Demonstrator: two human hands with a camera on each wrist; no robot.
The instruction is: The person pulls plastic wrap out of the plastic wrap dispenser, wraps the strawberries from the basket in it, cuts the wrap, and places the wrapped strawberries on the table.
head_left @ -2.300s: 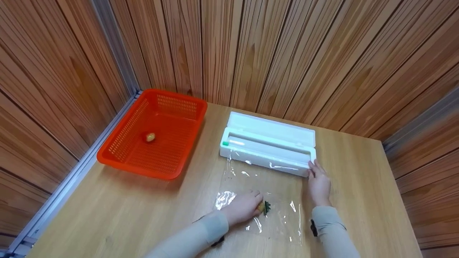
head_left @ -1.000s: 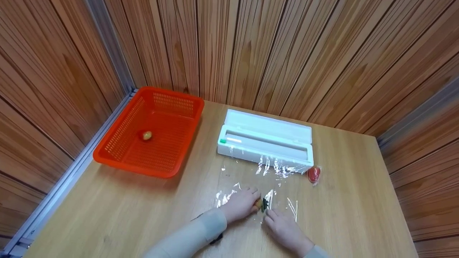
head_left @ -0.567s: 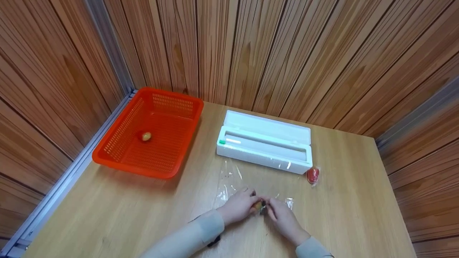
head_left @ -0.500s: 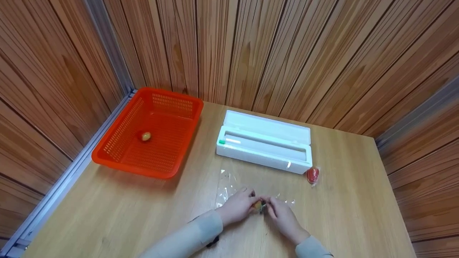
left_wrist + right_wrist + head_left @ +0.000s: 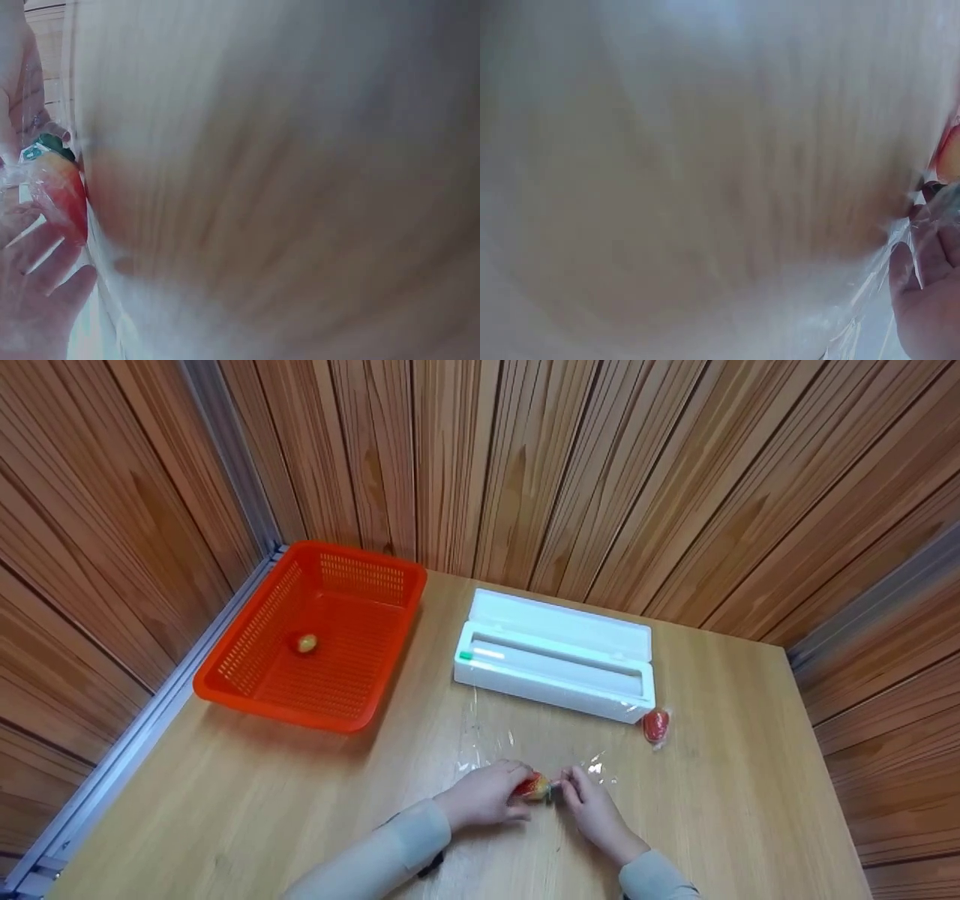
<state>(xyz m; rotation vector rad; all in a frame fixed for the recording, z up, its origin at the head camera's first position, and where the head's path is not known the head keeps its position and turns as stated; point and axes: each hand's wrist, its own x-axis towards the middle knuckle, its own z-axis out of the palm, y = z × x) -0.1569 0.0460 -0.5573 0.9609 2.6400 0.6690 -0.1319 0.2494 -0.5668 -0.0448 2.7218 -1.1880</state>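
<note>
A red and yellow strawberry (image 5: 535, 787) with green leaves lies in clear cling film (image 5: 480, 746) near the front of the table. My left hand (image 5: 484, 795) is at its red end, fingertips touching the wrapped fruit and the lower digits spread away. The left wrist view shows those fingers loosely extended beside the strawberry (image 5: 61, 191). On the leafy side, my right hand (image 5: 592, 810) pinches a gathered bit of film between thumb and fingers. Film crosses the right hand (image 5: 934, 292) in the right wrist view, where most of the fruit falls outside the picture.
A white cling film box (image 5: 555, 660) stands behind the hands, lid raised, with a green piece at its left end. At its right corner lies a film-wrapped red fruit (image 5: 655, 726). An orange basket (image 5: 360, 712) on the left holds a small yellowish item (image 5: 307, 643).
My right hand has come from the box's right corner to the strawberry, uncovering the wrapped red fruit. Film now covers the strawberry. My left hand has loosened and shifted left, showing its red side.
</note>
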